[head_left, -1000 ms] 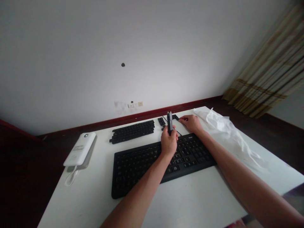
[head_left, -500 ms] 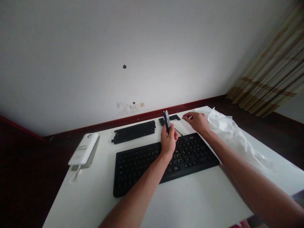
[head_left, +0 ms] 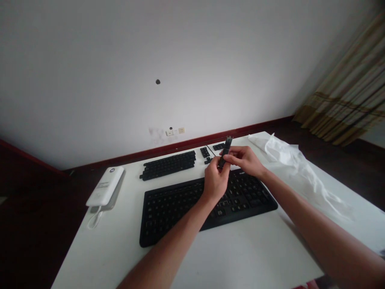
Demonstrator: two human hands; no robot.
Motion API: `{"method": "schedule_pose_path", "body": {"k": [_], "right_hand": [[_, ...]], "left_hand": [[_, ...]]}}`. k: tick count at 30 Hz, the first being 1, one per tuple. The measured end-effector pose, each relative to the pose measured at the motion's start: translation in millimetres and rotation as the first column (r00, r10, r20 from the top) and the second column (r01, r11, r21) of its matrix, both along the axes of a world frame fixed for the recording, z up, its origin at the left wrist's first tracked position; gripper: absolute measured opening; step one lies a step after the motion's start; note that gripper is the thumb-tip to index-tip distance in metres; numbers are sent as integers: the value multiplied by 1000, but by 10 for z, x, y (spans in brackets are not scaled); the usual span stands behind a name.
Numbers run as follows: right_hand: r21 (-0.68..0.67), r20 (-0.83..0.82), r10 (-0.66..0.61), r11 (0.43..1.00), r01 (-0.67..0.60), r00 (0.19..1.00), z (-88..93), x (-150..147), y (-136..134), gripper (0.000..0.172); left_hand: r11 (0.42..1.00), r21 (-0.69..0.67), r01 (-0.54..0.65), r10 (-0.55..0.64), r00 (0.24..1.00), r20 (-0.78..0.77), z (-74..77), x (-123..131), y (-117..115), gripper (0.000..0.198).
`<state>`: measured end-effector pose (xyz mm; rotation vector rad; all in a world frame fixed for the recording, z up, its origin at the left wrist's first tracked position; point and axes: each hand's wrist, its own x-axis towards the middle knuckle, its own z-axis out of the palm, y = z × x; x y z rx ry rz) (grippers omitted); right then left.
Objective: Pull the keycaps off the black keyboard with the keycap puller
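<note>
My left hand (head_left: 217,180) is closed round the lower end of a slim dark bar-shaped piece (head_left: 227,145) with small pale tips at its top, too small to identify. My right hand (head_left: 245,160) pinches the same piece from the right, thumb on its near side. Both hands are above the upper right part of a black keyboard (head_left: 171,212), whose keycaps look removed, with bare key sockets showing. My left forearm crosses over the keyboard's middle. Behind it, black keycaps (head_left: 170,165) lie grouped in rows, with smaller groups of keycaps (head_left: 205,152) farther right.
A white power bank (head_left: 104,188) with a short white cable lies at the table's left. Along the right side spreads a crumpled white plastic bag (head_left: 288,160). The white table (head_left: 240,249) stands near a wall with sockets (head_left: 176,131); a curtain (head_left: 339,108) hangs at right.
My right hand has come left from beside the small keycap groups and now grips the dark piece. The left hand has shifted slightly right, tilting the piece to the right.
</note>
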<state>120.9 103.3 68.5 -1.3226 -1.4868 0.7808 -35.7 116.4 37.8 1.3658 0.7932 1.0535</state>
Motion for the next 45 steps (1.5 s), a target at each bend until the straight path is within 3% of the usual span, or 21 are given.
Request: {"method": "schedule_pose_path", "body": {"k": [5,7,11,13,16,20,26,32,40,45], "right_hand": [[39,-188,-183,980,194,965,-77,151,109,37],[58,-228,-286,950,306,931,-113,239,162,35],[91,-306,-386,898,430,870,-198,378,241,36],[104,-323,-401,886,453,857,-244,427,262,36],[110,-275,-436,871,478,857,-297,479,272,39],[126,-201,-489,846,517,849,-305,469,257,42],[133,-201,-472,855,501,859,-205,336,194,48],[98,-282,-414,885,455,865,-176,322,193,54],[27,-244,-450,882,470,859,-328,427,225,51],[66,-288,-412,892,447,864,-258,386,206,39]], "left_hand": [[993,120,-4,25,983,-180,-51,-27,44,26],[966,259,17,56,961,-272,-70,-36,-21,31],[755,610,240,126,860,-495,-39,-18,-291,41],[681,642,351,163,783,-600,-9,-1,-445,47],[642,620,451,204,679,-705,10,-5,-634,58],[617,603,506,241,608,-756,-19,-70,-774,54],[591,611,526,254,598,-760,-51,-98,-878,66],[616,598,513,251,592,-766,-74,-83,-925,66],[620,597,510,261,583,-769,-132,-68,-968,66],[629,586,511,249,581,-775,-115,-64,-967,64]]}}
